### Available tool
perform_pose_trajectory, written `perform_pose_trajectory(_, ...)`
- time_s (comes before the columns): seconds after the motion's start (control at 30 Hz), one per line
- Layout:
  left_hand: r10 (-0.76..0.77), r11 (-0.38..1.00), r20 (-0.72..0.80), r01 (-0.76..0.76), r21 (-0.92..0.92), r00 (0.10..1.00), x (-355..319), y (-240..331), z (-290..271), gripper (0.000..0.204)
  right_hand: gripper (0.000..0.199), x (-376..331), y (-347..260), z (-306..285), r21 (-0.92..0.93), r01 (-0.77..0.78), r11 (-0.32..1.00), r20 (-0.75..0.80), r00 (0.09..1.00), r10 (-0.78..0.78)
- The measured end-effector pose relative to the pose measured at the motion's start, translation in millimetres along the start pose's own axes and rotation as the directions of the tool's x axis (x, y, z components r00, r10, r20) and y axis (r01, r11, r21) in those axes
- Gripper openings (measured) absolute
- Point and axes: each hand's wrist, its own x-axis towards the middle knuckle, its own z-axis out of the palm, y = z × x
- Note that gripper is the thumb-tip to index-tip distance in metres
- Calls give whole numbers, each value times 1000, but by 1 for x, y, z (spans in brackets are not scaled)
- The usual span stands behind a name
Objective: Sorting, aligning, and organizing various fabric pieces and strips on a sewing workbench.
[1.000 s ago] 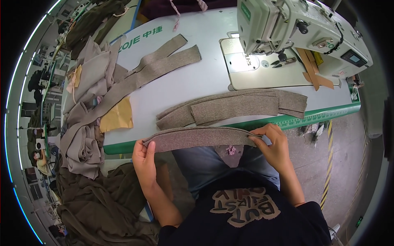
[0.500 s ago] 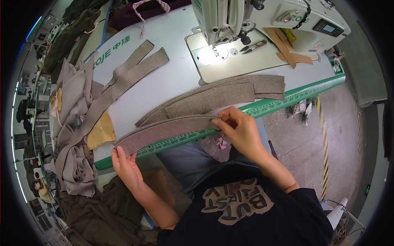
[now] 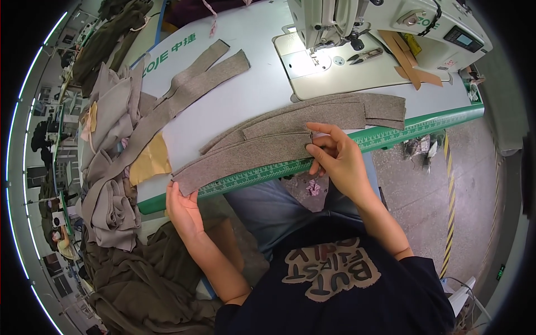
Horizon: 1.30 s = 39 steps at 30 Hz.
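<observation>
A grey-brown ribbed fabric strip (image 3: 245, 158) lies across the table's front edge, over part of the green ruler edging. Its left end is pinched between thumb and fingers of my left hand (image 3: 185, 212). At the opposite end, my right hand (image 3: 341, 164) grips the corner between thumb and fingers, with the index finger stretched out above it. Just behind, partly overlapped by this strip, several similar strips (image 3: 335, 115) lie in a fanned stack. Two more long strips (image 3: 209, 78) run from the table's left part down toward a fabric pile.
A sewing machine (image 3: 335, 22) with its lit needle area stands at the back right; thread snips (image 3: 365, 56) lie on its plate. Brown card pieces (image 3: 410, 61) are beside it. Grey fabric (image 3: 111, 218) and a yellow piece (image 3: 151, 161) lie left, dark cloth (image 3: 145, 279) below.
The strip between my hands has come down flatter against the table and the stack, showing more ribbed surface. Both hands keep their hold on its ends. The whole view has shifted slightly.
</observation>
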Motion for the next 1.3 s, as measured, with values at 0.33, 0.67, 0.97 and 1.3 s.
perform_pose_trajectory(0.33, 112, 983, 56, -119, 143, 992, -1, 5, 10, 35, 26, -2, -9, 8, -280, 52, 959, -70, 995, -75)
perform_pose_trajectory(0.67, 244, 952, -75, -223, 211, 967, 24, 43, 3, 34, 19, 34, -43, 39, -392, 188, 901, 70, 982, -174)
perform_pose_trajectory(0.97, 288, 945, -34, -278, 173, 957, 54, 41, 13, 34, 18, 92, -47, 50, -452, 262, 853, 109, 965, -238)
perform_pose_trajectory(1.3, 456, 794, -52, -379, 475, 889, 76, 21, 24, 34, 19, 118, -41, 49, -669, 379, 639, 140, 909, -393)
